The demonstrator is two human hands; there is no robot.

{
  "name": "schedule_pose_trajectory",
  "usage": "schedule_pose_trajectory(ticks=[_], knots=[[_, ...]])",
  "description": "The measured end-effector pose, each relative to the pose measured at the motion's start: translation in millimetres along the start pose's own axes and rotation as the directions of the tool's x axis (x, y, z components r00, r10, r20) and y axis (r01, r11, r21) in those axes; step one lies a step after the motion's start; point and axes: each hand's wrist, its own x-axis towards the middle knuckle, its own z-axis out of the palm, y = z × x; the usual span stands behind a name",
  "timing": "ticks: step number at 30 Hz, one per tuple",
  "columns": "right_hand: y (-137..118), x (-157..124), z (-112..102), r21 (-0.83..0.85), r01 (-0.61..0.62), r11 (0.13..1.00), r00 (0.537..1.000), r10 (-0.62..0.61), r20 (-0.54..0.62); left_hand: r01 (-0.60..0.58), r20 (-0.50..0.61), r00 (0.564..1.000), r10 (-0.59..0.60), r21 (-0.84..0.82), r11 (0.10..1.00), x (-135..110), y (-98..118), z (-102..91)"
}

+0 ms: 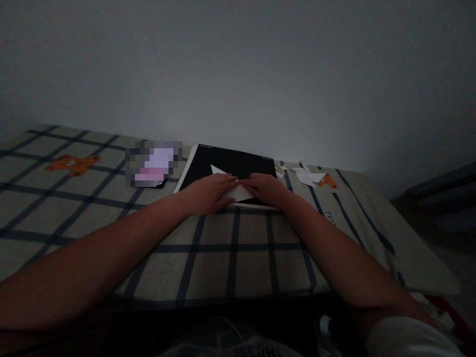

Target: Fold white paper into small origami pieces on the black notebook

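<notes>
Flat left hand (208,193) and half-curled right hand (268,188), grip unclear, press paper (242,194) on a pad (238,161), likely for firm backing.

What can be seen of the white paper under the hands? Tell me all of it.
The white paper looks thin and plain, with straight edges and a sharp point toward the upper left. It lies on the black pad, toward the pad's near edge. The left hand covers part of it and the right hand touches its right side, so its full outline is hidden. Any creases are too dim to make out.
</notes>
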Motion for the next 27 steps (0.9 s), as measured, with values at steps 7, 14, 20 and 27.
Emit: schedule_pose_trajectory(ticks=[7, 14, 20, 27], knots=[[-7, 1, -8, -0.047, -0.035, 0.998, 0.998, 0.037, 0.049, 0.064, 0.032, 0.997, -0.065, 0.031, 0.997, -1, 7, -4.0], [-7, 1, -10, -0.038, -0.052, 0.998, 0.997, 0.054, 0.058, 0.249, -0.002, 0.968, -0.251, 0.146, 0.958, -5, 10, -7.5], [-7, 0, -10, -0.035, -0.053, 0.998, 0.996, 0.056, 0.065, 0.325, 0.022, 0.941, -0.337, 0.215, 0.921, -3, 14, -9.6], [-8, 0, -9, -0.043, -0.058, 0.997, 0.997, 0.061, 0.056, 0.291, -0.034, 0.956, -0.292, 0.266, 0.919, -3, 16, -11.6]])
